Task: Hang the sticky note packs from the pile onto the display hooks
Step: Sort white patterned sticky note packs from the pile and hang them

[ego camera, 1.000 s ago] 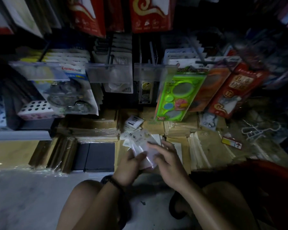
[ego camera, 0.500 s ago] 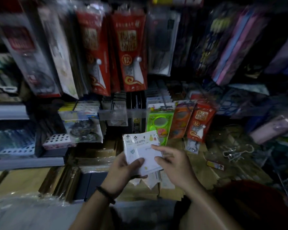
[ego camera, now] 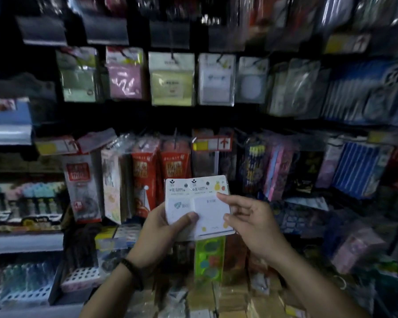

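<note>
We record 2 sticky note packs (ego camera: 199, 204), white with "BE HAPPY" headers, held fanned and upright in front of the display, one overlapping the other. They are level with the lower row of hanging goods and well below the upper row.

The left hand (ego camera: 156, 232) grips the packs from the lower left. Its thumb is pressed across the front and its fingers are curled behind, out of sight. A dark bracelet (ego camera: 133, 271) sits on that wrist.

The right hand (ego camera: 253, 226) is loosely open, but its index finger and thumb pinch the right edge of the front pack.

The hooks of the upper row carry hanging note packs (ego camera: 171, 79) in green, pink, yellow and white. Directly behind the held packs hang red packets (ego camera: 147, 171) and a price label (ego camera: 213, 143). A green stencil card (ego camera: 208, 258) hangs just below them. The whole view is dim and blurred.
</note>
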A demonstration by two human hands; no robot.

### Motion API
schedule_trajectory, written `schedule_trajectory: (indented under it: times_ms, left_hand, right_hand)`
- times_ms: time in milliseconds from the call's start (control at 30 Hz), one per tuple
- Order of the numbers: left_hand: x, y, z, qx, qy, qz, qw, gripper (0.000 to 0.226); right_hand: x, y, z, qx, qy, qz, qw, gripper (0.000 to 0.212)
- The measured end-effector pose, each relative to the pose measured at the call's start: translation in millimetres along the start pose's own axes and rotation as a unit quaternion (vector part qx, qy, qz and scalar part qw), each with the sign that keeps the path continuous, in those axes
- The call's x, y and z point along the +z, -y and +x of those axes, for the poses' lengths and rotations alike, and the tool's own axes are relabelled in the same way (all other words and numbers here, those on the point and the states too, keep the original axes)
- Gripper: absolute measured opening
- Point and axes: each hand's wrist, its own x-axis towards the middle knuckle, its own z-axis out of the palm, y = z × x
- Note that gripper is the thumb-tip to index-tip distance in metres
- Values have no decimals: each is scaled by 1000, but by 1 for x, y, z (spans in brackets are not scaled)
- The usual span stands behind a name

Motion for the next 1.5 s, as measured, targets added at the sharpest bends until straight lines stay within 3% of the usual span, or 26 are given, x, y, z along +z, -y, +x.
schedule_trajectory:
  times_ms: [200,400,533,767,900,1133,1300,1500]
  left_hand:
    - [-7,-73,39,59,7,7,998,39]
    - [-15,-123,79,107,-52,37,992,31]
    - [-20,-147,99,137,-102,20,985,40]
    - [-19,-164,117,179,-113,27,977,54]
    - [-16,-166,127,188,-104,48,975,62]
    - [-9,-173,131,215,-109,51,969,67]
    - [-5,-176,129,231,-99,67,965,62]
    - [-4,-176,134,223,-82,93,967,42]
  right_hand:
    - [-25,62,56,-83,-24,-16,996,58]
    - [-33,101,108,-132,-80,-11,988,58]
    - [-43,110,150,-150,-110,-36,982,53]
    - [-30,131,189,-224,-132,-9,966,54]
    - [-30,139,208,-230,-162,-1,960,51]
    - [-32,139,223,-210,-146,27,966,50]
    - [-37,132,230,-187,-150,30,970,47]
    - [-36,126,258,-173,-175,-110,963,47]
